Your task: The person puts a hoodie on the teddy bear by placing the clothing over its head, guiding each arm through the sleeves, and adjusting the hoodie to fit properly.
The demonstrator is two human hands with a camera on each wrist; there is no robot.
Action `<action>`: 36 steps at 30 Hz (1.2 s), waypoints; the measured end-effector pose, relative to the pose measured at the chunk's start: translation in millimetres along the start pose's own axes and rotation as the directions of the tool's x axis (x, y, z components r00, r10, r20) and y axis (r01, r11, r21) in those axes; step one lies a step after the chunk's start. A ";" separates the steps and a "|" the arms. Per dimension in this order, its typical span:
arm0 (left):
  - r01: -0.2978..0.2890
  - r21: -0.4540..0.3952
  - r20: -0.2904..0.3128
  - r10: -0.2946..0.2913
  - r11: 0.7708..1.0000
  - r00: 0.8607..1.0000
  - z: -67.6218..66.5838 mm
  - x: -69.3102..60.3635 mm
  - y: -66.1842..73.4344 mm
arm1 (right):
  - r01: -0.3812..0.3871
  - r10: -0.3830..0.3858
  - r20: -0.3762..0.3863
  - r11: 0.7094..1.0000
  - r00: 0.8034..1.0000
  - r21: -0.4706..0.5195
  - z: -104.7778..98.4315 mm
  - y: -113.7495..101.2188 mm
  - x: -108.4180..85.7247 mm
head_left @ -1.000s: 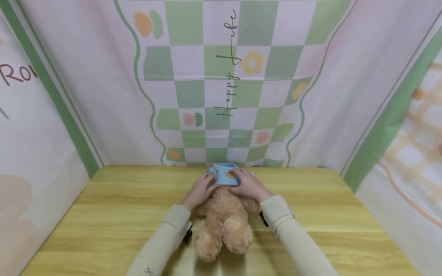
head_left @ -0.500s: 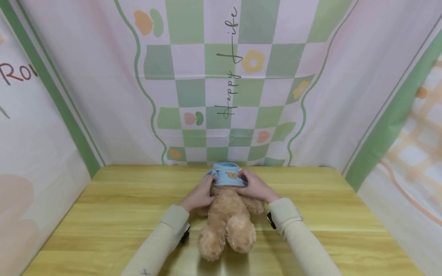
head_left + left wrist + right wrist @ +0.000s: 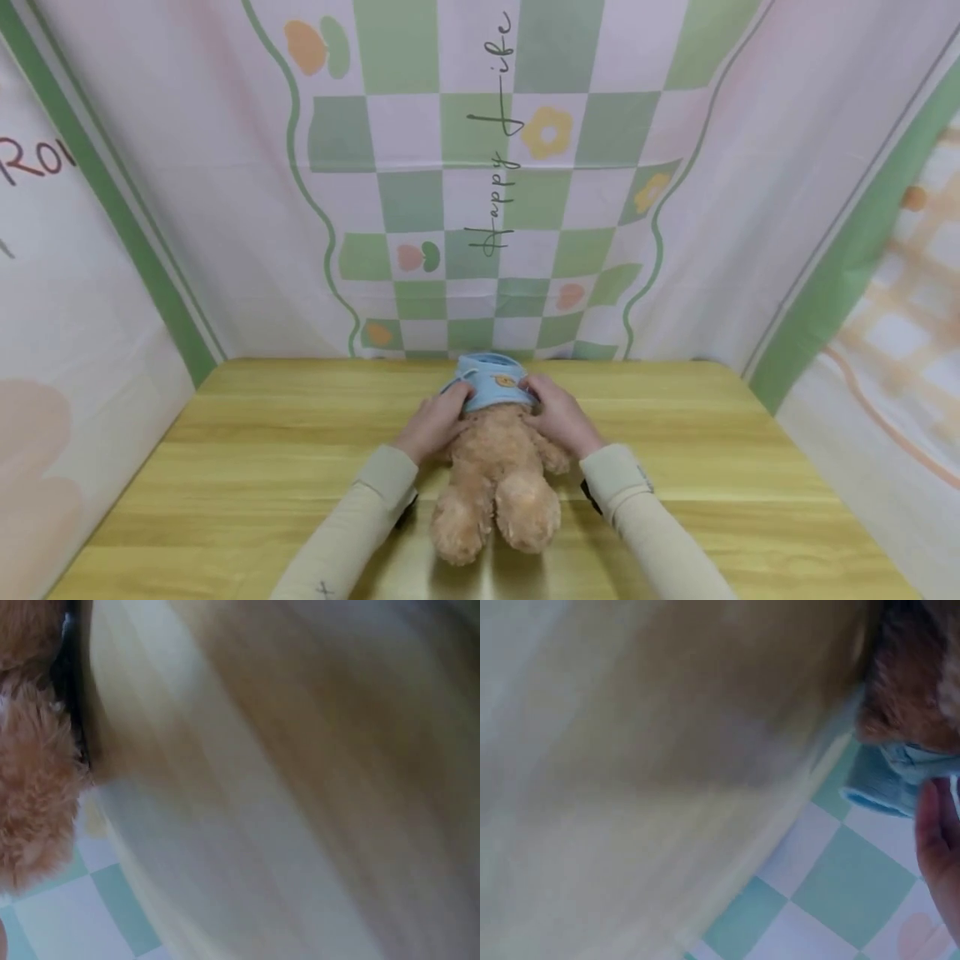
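Feet toward me, a tan plush teddy bear [image 3: 495,454] lies on the wood-grain desk [image 3: 247,433]; my left hand [image 3: 437,422] and right hand [image 3: 561,418], fingers curled, pinch the sides of a light-blue shirt [image 3: 489,392] at the toy's far end, before a green-and-white checkered backdrop [image 3: 476,196] lettered "Happy Life."

Place: draped booth [image 3: 247,208], building type unclear
Cloth [image 3: 577,192]: green checks, printed "Happy Life"
Desk [image 3: 720,467]: wood-grained, cloth on three sides
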State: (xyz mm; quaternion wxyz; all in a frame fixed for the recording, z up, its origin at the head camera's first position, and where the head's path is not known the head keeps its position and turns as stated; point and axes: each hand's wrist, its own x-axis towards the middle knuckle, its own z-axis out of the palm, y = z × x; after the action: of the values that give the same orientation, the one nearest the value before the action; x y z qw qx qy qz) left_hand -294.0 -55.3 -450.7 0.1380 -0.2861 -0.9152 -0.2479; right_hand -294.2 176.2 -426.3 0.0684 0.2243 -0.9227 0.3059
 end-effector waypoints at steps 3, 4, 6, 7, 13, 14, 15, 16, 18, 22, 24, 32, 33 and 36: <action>-0.028 0.065 -0.044 0.031 0.998 0.999 0.5 0.2 0.5 | 0.034 -0.038 -0.064 0.998 0.997 -0.055 3.6 -1.4 -1.4; -0.041 0.088 -0.060 0.046 0.995 0.997 0.8 0.2 0.5 | 0.046 -0.052 -0.078 0.996 0.996 -0.071 4.8 -1.8 -1.6; -0.059 0.122 -0.086 0.070 0.991 0.994 1.4 0.2 0.3 | 0.056 -0.067 -0.101 0.993 0.993 -0.100 7.2 -2.8 -1.7; -0.065 0.134 -0.096 0.079 0.989 0.992 1.4 0.2 0.4 | 0.052 -0.064 -0.110 0.993 0.992 -0.108 8.0 -3.4 -1.7; 0.029 0.143 -0.084 -0.017 0.989 0.996 -1.7 0.7 3.9 | -0.034 0.032 -0.134 0.999 0.991 -0.009 9.3 -6.3 -2.0; 0.050 0.141 -0.075 -0.040 0.989 0.996 -2.5 0.8 4.5 | -0.045 0.046 -0.129 0.999 0.991 0.006 9.1 -5.7 -1.9; 0.060 0.143 -0.072 -0.050 0.988 0.996 -2.9 0.7 4.5 | -0.051 0.053 -0.122 0.999 0.991 0.018 8.7 -5.0 -1.5; 0.061 0.153 -0.068 -0.052 0.986 0.996 -3.2 0.9 4.4 | -0.056 0.059 -0.112 0.998 0.992 0.026 8.4 -4.0 -1.0; 0.052 0.168 -0.055 -0.044 0.984 0.998 -4.3 1.5 4.4 | -0.044 0.045 -0.087 0.999 0.995 0.012 7.2 -3.2 0.4; 0.025 0.188 -0.040 -0.018 0.982 0.999 -4.8 1.0 3.3 | -0.028 0.027 -0.044 1.000 0.999 -0.001 5.3 -3.7 2.8; 0.019 0.181 -0.045 -0.011 0.983 0.999 -4.7 0.1 2.9 | -0.037 0.037 -0.029 0.999 0.999 0.014 5.0 -4.1 3.3; -0.020 0.257 -0.120 0.052 0.966 0.991 -2.6 -2.9 1.5 | -0.056 0.062 -0.059 0.993 0.996 0.101 7.1 -2.9 3.1; -0.026 0.263 -0.127 0.061 0.965 0.990 -2.5 -3.1 1.3 | -0.055 0.061 -0.064 0.994 0.996 0.100 7.2 -2.8 3.0; -0.025 0.253 -0.151 0.065 0.967 0.986 -3.0 -3.7 0.9 | -0.054 0.061 -0.075 0.994 0.995 0.096 7.0 -3.4 3.0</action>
State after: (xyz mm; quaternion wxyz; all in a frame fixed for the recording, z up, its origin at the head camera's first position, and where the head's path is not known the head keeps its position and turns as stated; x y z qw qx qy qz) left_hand -290.2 -58.0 -449.2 0.2507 -0.2668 -0.9186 -0.1489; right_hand -295.3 168.4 -429.3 0.0849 0.1884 -0.9101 0.3591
